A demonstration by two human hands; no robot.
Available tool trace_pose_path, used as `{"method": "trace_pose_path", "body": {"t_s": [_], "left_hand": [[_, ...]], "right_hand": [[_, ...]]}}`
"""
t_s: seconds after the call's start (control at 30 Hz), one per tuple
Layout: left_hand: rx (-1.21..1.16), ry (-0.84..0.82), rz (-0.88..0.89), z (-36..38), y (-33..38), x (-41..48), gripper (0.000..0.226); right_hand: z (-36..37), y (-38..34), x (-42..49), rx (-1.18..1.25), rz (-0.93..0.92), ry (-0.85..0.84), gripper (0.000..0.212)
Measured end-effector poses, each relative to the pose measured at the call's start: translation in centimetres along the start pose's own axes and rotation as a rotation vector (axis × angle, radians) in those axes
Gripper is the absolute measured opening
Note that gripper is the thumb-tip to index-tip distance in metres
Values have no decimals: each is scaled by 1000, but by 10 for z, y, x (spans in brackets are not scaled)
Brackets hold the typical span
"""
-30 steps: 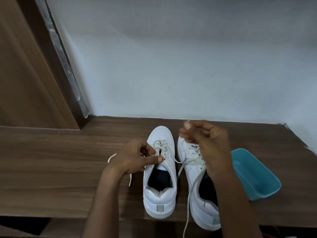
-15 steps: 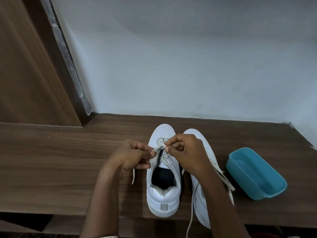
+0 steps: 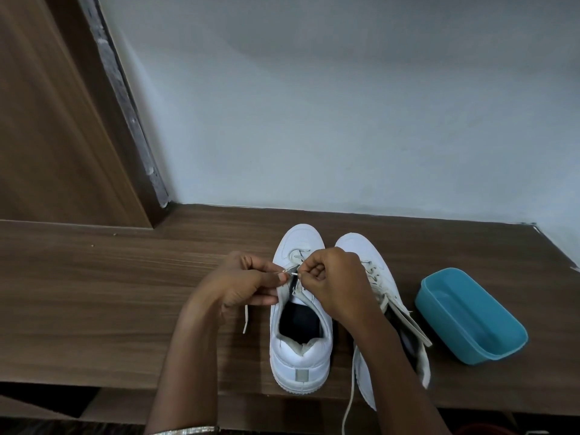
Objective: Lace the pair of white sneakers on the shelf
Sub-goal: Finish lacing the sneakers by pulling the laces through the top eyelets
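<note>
Two white sneakers stand side by side on the brown wooden shelf (image 3: 125,277), toes toward the wall. Over the left sneaker (image 3: 299,356), my left hand (image 3: 241,282) pinches its eyelet flap and a lace end. My right hand (image 3: 332,277) pinches the tip of the white lace (image 3: 290,271) at an upper eyelet, fingertips almost touching the left hand's. A loose lace end (image 3: 245,318) hangs below my left hand. The right sneaker (image 3: 376,277) is partly hidden under my right forearm; its lace (image 3: 348,406) trails over the shelf's front edge.
A blue plastic tub (image 3: 470,318) sits on the shelf just right of the right sneaker. A pale wall rises behind the shoes. A wooden panel (image 3: 56,120) stands at the left. The shelf's front edge runs close below the heels.
My right hand came down from above the right sneaker to the left sneaker's eyelets and now meets my left hand there. The last half second shows only small finger shifts.
</note>
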State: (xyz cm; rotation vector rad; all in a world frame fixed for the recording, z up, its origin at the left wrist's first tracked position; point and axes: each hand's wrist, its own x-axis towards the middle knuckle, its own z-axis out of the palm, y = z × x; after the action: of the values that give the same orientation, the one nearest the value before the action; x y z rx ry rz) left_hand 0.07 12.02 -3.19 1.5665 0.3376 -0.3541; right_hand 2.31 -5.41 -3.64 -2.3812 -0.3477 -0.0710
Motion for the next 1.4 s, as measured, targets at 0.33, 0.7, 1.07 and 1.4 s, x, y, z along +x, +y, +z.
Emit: {"method": "trace_pose_path", "body": {"t_s": [0.33, 0.7, 1.07, 1.4], "left_hand": [[-71, 36, 20, 4, -7, 3, 6], [-212, 198, 95, -4, 12, -9, 19], [-609, 379, 506, -45, 24, -21, 29], [960, 381, 344, -43, 11, -18, 23]], "right_hand": [[5, 2, 1, 33, -20, 21, 6], [-13, 9, 0, 144, 51, -87, 22], [-17, 10, 2, 165, 36, -76, 24], [-10, 8, 11, 379, 173, 272, 11]]}}
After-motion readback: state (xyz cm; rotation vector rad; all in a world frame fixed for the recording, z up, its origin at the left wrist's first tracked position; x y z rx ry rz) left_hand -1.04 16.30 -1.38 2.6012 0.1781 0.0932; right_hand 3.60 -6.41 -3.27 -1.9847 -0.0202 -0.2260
